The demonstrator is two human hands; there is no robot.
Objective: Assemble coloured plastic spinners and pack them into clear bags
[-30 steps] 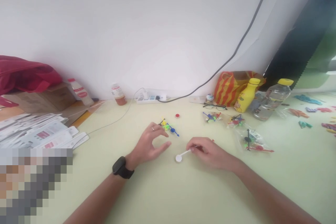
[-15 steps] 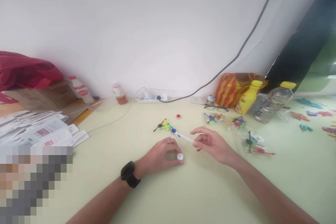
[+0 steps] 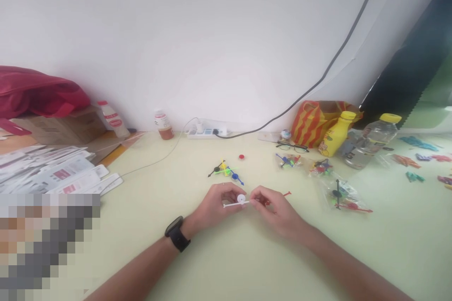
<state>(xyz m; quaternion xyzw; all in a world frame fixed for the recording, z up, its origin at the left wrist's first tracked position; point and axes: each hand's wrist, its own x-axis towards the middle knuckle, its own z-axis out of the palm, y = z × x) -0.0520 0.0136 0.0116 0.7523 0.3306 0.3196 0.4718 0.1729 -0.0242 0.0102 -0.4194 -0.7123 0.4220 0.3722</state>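
Observation:
My left hand [image 3: 222, 202] pinches a small white round disc [image 3: 241, 198] between thumb and fingers. In the fingertips of my right hand [image 3: 270, 204] is one end of a thin white arrow-shaped pointer [image 3: 231, 205], which lies across the front of the disc; whether the two are joined I cannot tell. A red pointer [image 3: 287, 194] shows partly behind my right hand. Just beyond my hands lie a blue arrow spinner [image 3: 236, 177], a black pointer [image 3: 216, 169] and yellow and green pieces [image 3: 224, 169]. Farther back is a small red disc [image 3: 241, 156].
Bagged coloured spinners [image 3: 348, 195] lie to the right, with glasses [image 3: 292, 146], a yellow bottle [image 3: 335, 136], a clear bottle [image 3: 374, 138] and a striped bag [image 3: 307, 124] behind. A power strip [image 3: 206, 132] stands by the wall. White packets [image 3: 63, 171] are piled at left.
My right hand has drawn the white pointer away from the blue spinner, toward my left hand. Pointer and disc now overlap. The left hand has lifted the disc slightly.

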